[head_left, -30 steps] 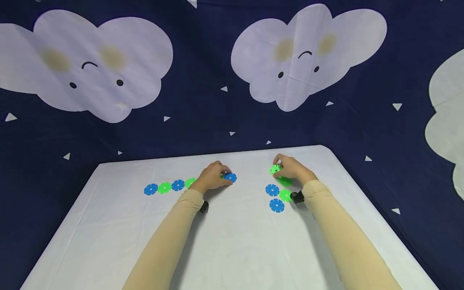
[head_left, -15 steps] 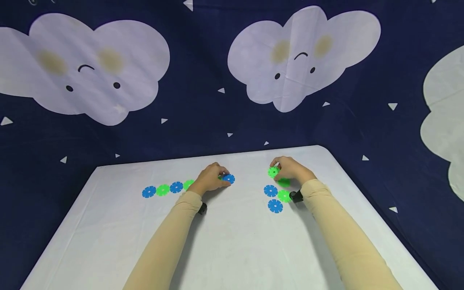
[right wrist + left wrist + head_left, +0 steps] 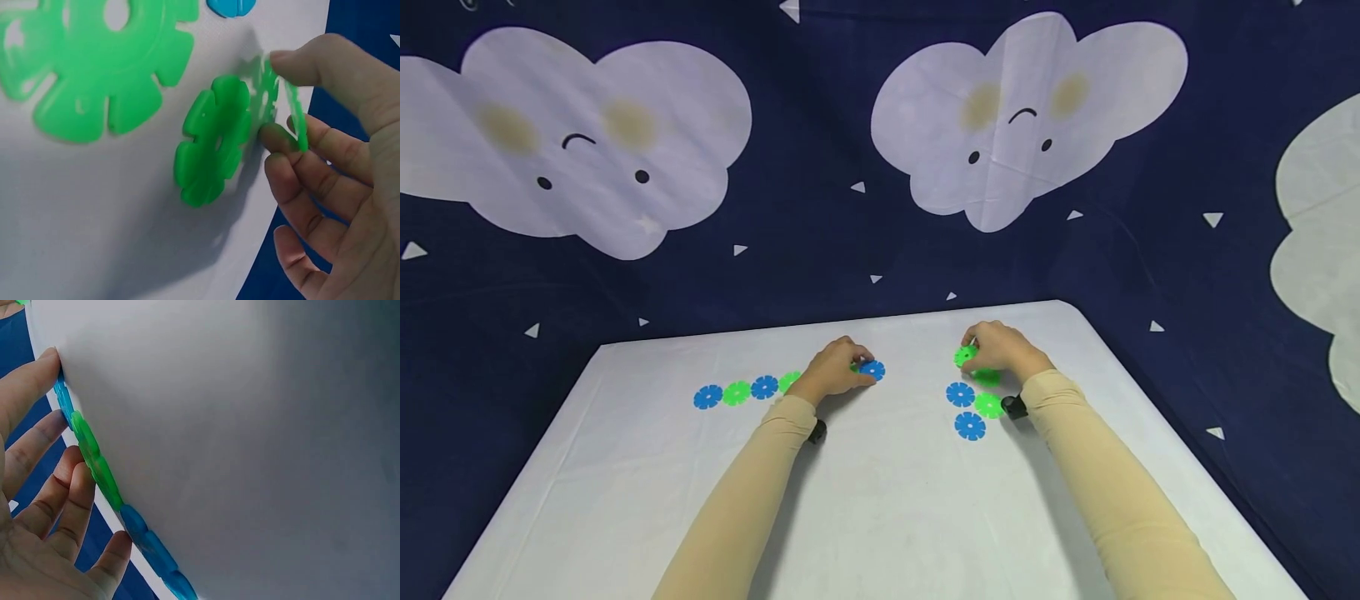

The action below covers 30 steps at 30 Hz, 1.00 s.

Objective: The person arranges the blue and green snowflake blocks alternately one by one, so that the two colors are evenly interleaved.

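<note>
My left hand (image 3: 835,367) touches a row of flat snowflake building discs on the table. Its thumb and fingertips pinch the blue disc (image 3: 872,371) at the row's right end; a green disc (image 3: 95,459) and another blue disc (image 3: 151,544) follow beside the fingers. Partly hidden by this hand, the row runs left to a further blue disc (image 3: 708,397). At the right, my right hand (image 3: 1000,346) pinches a green disc (image 3: 295,115) by its edge, tilted up. Just behind its fingertips another green disc (image 3: 269,94) shows, and a further green disc (image 3: 215,140) lies nearer the wrist.
Below the right hand lie a blue disc (image 3: 960,394), a green disc (image 3: 988,405) and a second blue disc (image 3: 970,426), close together. The white table (image 3: 880,500) ends at the back against a dark blue cloth (image 3: 820,283) with printed clouds.
The head view has shifted slightly. My right fingers have shifted a little around the green disc, which has come slightly lower. The left hand stays on the same blue disc.
</note>
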Each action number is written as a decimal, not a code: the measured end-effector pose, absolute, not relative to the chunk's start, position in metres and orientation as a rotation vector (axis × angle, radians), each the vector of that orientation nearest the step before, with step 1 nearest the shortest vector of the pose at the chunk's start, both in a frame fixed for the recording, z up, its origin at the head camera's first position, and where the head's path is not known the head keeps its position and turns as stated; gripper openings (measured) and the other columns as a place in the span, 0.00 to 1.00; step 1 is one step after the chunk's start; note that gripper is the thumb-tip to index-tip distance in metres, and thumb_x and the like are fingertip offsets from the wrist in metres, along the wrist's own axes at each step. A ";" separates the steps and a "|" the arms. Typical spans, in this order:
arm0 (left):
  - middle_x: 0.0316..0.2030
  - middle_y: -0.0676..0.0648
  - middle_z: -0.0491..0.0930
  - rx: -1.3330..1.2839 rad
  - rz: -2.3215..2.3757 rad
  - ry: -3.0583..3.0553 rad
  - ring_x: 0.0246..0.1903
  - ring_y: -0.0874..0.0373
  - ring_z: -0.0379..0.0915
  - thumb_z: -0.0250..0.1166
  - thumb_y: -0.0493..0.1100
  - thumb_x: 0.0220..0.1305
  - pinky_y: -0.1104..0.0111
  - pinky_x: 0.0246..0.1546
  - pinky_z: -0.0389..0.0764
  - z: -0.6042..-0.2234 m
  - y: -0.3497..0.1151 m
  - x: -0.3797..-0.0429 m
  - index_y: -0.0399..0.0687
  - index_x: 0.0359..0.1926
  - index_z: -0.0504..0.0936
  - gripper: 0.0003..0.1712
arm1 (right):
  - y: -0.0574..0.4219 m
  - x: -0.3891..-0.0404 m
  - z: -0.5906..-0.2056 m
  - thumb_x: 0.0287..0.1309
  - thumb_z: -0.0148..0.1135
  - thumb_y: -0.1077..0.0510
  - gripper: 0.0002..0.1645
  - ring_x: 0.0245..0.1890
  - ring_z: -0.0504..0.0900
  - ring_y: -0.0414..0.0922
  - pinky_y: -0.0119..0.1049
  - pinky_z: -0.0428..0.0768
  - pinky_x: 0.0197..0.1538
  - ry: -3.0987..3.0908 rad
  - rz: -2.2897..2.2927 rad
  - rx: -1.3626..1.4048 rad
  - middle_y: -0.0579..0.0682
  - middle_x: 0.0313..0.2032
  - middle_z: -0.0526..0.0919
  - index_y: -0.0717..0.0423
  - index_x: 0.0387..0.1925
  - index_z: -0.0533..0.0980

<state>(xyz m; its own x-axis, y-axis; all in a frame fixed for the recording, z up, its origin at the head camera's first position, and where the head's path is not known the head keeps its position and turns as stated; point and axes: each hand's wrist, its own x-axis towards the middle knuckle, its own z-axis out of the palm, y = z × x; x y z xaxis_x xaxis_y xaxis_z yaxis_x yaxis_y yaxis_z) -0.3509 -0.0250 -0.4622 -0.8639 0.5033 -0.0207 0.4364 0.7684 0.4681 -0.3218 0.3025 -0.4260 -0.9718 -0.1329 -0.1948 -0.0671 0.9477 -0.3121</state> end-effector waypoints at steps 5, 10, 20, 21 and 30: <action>0.53 0.46 0.82 0.756 0.693 2.812 0.54 0.49 0.78 0.79 0.53 0.64 0.52 0.62 0.81 -0.463 -0.027 -0.352 0.52 0.60 0.89 0.25 | 0.302 -0.324 -0.429 0.56 0.80 0.42 0.35 0.50 0.86 0.51 0.54 0.84 0.60 2.917 -0.498 -0.200 0.57 0.53 0.89 0.59 0.58 0.84; 0.53 0.45 0.82 0.757 0.703 2.802 0.54 0.49 0.78 0.80 0.52 0.64 0.52 0.62 0.81 -0.463 -0.028 -0.353 0.52 0.60 0.89 0.25 | 0.297 -0.324 -0.429 0.56 0.81 0.41 0.34 0.52 0.87 0.52 0.55 0.84 0.61 2.932 -0.562 -0.249 0.56 0.52 0.90 0.58 0.57 0.85; 0.52 0.45 0.82 0.779 0.697 2.797 0.54 0.50 0.78 0.79 0.52 0.65 0.53 0.61 0.82 -0.463 -0.030 -0.352 0.52 0.59 0.90 0.24 | 0.279 -0.328 -0.433 0.56 0.81 0.40 0.34 0.49 0.86 0.47 0.51 0.84 0.59 2.923 -0.610 -0.350 0.50 0.47 0.91 0.57 0.56 0.85; 0.52 0.46 0.82 0.782 0.696 2.797 0.54 0.50 0.78 0.79 0.51 0.65 0.54 0.61 0.82 -0.463 -0.030 -0.352 0.52 0.59 0.90 0.24 | 0.277 -0.329 -0.433 0.55 0.82 0.40 0.34 0.49 0.86 0.47 0.50 0.84 0.59 2.921 -0.615 -0.358 0.50 0.47 0.91 0.57 0.56 0.85; 0.53 0.45 0.82 0.800 0.707 2.783 0.54 0.50 0.78 0.79 0.51 0.64 0.54 0.62 0.82 -0.461 -0.032 -0.351 0.51 0.60 0.89 0.24 | 0.256 -0.330 -0.436 0.55 0.82 0.40 0.33 0.48 0.85 0.46 0.49 0.84 0.59 2.907 -0.642 -0.402 0.49 0.45 0.90 0.56 0.55 0.86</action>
<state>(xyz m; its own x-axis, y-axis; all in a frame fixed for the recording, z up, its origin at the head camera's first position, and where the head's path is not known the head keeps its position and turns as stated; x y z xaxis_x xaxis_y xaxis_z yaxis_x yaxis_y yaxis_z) -0.3514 -0.0320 -0.4612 -0.8439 0.5360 -0.0236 0.4598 0.7452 0.4830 -0.3297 0.2560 -0.4362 -0.9549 -0.2871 -0.0756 -0.2286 0.8735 -0.4298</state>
